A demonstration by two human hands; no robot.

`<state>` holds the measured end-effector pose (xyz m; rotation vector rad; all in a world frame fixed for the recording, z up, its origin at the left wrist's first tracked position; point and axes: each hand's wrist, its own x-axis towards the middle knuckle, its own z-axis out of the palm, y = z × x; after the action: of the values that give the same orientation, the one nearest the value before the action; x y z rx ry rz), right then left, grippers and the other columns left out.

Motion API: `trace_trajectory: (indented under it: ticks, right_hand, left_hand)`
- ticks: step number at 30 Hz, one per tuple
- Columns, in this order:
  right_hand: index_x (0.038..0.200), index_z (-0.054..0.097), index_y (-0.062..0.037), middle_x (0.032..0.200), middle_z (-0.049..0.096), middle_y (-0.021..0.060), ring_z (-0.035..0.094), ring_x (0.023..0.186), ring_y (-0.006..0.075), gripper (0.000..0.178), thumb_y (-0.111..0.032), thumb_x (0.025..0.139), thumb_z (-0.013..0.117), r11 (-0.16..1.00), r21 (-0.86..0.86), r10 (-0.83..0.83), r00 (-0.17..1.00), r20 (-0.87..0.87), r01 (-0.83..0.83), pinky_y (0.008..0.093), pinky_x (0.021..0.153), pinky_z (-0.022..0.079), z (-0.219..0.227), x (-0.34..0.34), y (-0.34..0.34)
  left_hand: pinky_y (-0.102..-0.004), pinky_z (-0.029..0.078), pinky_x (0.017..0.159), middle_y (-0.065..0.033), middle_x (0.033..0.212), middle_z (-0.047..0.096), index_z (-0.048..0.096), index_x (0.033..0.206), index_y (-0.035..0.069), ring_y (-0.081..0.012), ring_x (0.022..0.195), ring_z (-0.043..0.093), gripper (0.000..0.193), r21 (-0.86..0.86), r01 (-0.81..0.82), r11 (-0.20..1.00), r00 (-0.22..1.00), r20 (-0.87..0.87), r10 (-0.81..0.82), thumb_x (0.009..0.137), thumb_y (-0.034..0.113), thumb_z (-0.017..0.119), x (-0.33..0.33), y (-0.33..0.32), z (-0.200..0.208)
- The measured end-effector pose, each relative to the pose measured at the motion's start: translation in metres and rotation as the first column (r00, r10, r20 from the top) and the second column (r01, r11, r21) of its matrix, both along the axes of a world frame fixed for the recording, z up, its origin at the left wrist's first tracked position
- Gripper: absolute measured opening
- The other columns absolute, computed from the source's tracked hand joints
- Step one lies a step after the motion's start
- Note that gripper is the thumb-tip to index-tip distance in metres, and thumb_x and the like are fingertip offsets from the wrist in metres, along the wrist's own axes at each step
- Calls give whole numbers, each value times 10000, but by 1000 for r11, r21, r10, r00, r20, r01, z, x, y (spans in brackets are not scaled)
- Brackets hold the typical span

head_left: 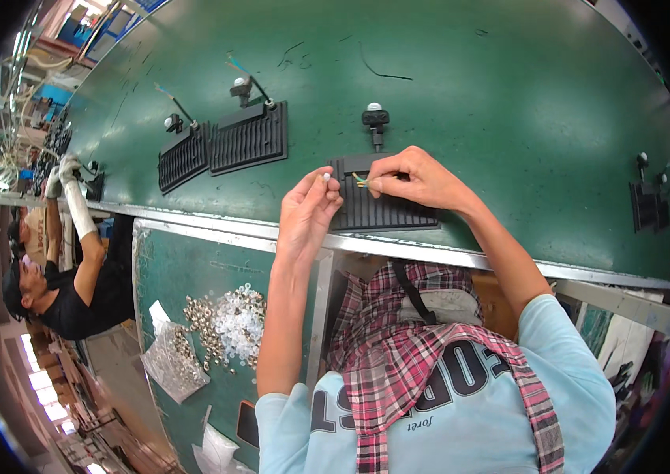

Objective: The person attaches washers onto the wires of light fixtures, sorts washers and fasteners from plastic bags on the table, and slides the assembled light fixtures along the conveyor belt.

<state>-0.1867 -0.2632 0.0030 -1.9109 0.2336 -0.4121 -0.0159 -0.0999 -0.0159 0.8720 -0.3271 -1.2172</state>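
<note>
Between the thumb and fingertips of my left hand (309, 207) is a small white piece (327, 177), too small to make out exactly. My right hand (418, 182) pinches the thin yellow and green wires (359, 180) just to its right. Both hands are over a black ribbed floodlight housing (386, 212), which lies flat near the table's front edge. At its far side stands a black motion sensor (376, 118) with a white dome. My fingers hide part of the housing and the cable behind the wires.
Two more floodlights (249, 138) with upright cables lie to the left, another (649, 204) at far right. A lower table (185, 261) bears metal nuts (202, 320), clear plastic rings (240, 324) and a plastic bag (177, 367). A gloved co-worker (74, 276) works at left.
</note>
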Motion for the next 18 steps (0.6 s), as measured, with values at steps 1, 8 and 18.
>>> trace_trajectory:
  ticks: [1,8,18]
  right_hand:
    - [798,675,-54,597,564,57,478,533,147,218,-228,883,576,999,-24,40,999,-27,-41,324,542,357,2,-2,-2]
    - [807,666,-36,613,569,83,495,557,197,246,-252,871,566,997,-21,76,996,-40,-77,357,588,385,5,-5,-3]
    - [845,676,-18,622,566,117,480,555,196,246,-239,880,573,1000,14,20,999,-30,-19,353,592,398,-3,-2,-1]
  left_hand:
    - [-265,509,767,-48,940,631,566,1188,-9,-95,794,562,280,-19,43,999,998,-46,-43,967,151,628,-1,-7,-4]
    - [-269,504,761,-32,931,625,612,1113,13,-98,779,535,249,-22,182,983,982,-55,-183,944,188,664,-17,-19,-15]
    - [-263,494,775,-6,896,586,604,1087,26,-93,798,515,241,-33,57,998,992,-112,-60,957,224,649,-37,-18,-19]
